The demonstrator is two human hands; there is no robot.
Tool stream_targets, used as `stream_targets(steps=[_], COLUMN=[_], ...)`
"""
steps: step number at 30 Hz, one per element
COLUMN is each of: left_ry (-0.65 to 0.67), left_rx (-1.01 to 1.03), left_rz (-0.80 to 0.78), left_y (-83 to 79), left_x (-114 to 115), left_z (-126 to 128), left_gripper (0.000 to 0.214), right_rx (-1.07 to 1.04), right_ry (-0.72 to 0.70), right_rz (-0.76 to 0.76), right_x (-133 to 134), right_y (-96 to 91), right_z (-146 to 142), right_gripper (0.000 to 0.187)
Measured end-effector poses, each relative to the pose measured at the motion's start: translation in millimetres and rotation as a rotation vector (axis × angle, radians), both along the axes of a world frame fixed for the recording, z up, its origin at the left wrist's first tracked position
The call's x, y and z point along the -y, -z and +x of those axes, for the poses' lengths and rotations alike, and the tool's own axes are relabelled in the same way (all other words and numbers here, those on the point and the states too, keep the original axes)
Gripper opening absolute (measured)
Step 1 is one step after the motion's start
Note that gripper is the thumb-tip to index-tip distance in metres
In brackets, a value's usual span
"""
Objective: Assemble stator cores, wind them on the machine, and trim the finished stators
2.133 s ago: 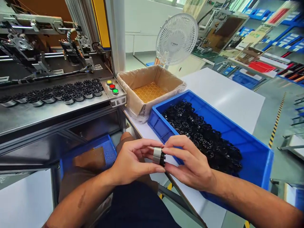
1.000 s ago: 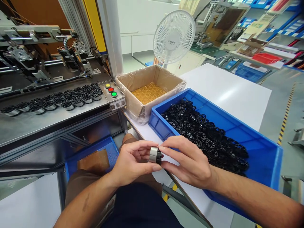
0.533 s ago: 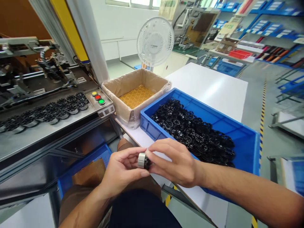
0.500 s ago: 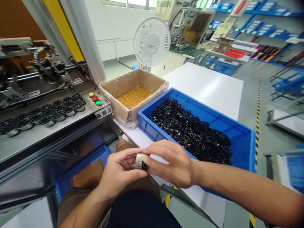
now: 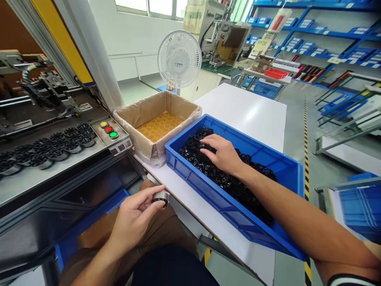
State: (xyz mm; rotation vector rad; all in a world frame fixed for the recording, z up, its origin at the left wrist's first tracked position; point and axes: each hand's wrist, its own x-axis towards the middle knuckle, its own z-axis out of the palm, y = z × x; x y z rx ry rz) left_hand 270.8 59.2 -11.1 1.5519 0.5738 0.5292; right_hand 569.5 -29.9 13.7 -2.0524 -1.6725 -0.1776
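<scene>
Between the thumb and fingers of my left hand (image 5: 135, 216) is a metal ring with a black part (image 5: 160, 197) at its lower edge, held above my lap. My right hand (image 5: 222, 153) reaches over the blue bin (image 5: 190, 172), its thumb and fingers apart just over a heap of black spoked plastic discs (image 5: 220, 176). Nothing shows between those fingers; whether the fingertips touch the discs I cannot tell. Rows of similar black-and-silver ring parts (image 5: 56, 153) stand on the machine's metal ledge at left.
A plastic-lined carton (image 5: 133, 137) with yellow-brown contents stands beside the bin, before a white fan (image 5: 179, 59). The control panel (image 5: 111, 133) has yellow, red and green buttons. The white tabletop (image 5: 238, 107) extends behind the bin. Blue shelves (image 5: 315, 24) line the back right.
My right hand has left the metal ring and moved out over the bin, opening its fingers. My left hand keeps the ring, now turned with its black side lower. The view has shifted slightly.
</scene>
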Motion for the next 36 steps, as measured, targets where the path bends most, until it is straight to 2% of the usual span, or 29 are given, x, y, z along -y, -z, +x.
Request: stream_targets(steps=[2, 4, 7, 9, 12, 14, 17, 19, 21, 25, 28, 31, 36], left_ry=[-0.050, -0.074, -0.099, -0.104, -0.095, -0.080, -0.009, 0.050, 0.102, 0.208, 0.242, 0.203, 0.127], left_rx=[-0.011, 0.021, 0.109, 0.131, 0.141, 0.181, 0.269, 0.286, 0.268, 0.308, 0.324, 0.290, 0.356], left_rz=[-0.099, -0.146, -0.053, 0.100, 0.275, 0.243, 0.071, 0.017, -0.005, -0.216, -0.352, -0.366, -0.299], left_y=[-0.5, -1.8, -4.7, -6.2, -6.8, -6.9, -9.3, -12.4, -15.2, -16.5, -14.3, -11.4, -8.6], left_x=[-8.0, -11.6, -11.0, -9.4, -7.8, -6.7, -3.4, -0.5, 2.3, 9.0, 16.5, 22.4, 23.8], left_z=[0.3, -0.3, -3.3, -6.3, -9.9, -10.5, -8.6, -6.7, -5.0, -0.9, 3.7, 8.1, 10.3], left_gripper=[0.034, 0.034, 0.032, 0.030, 0.037, 0.048, 0.046, 0.040, 0.039, 0.037, 0.044, 0.052, 0.048], right_rx=[0.022, 0.037, 0.076, 0.096, 0.114, 0.091, -0.079, -0.185, -0.234, -0.324, -0.312, -0.258, -0.244], right_ry=[0.041, 0.039, 0.049, 0.055, 0.054, -0.026, -0.332, -0.484, -0.541, -0.560, -0.577, -0.581, -0.671], right_rz=[-0.135, -0.208, -0.245, -0.218, -0.092, 0.036, 0.236, 0.293, 0.301, 0.308, 0.321, 0.333, 0.295], right_x=[-7.1, -10.9, -10.7, -8.8, -5.9, -1.8, 10.2, 18.9, 25.0, 28.9, 28.4, 27.9, 29.3], right_y=[19.7, 37.0, 46.7, 40.6, 19.4, 2.7, -18.0, -25.7, -27.9, -23.6, -21.3, -21.9, -22.1], right_z=[24.4, 35.0, 35.6, 31.5, 12.6, -13.7, -65.8, -95.4, -112.8, -117.4, -114.9, -115.4, -114.6], right_gripper=[0.024, 0.021, 0.014, 0.012, 0.014, 0.013, 0.009, 0.019, 0.026, 0.028, 0.024, 0.024, 0.037])
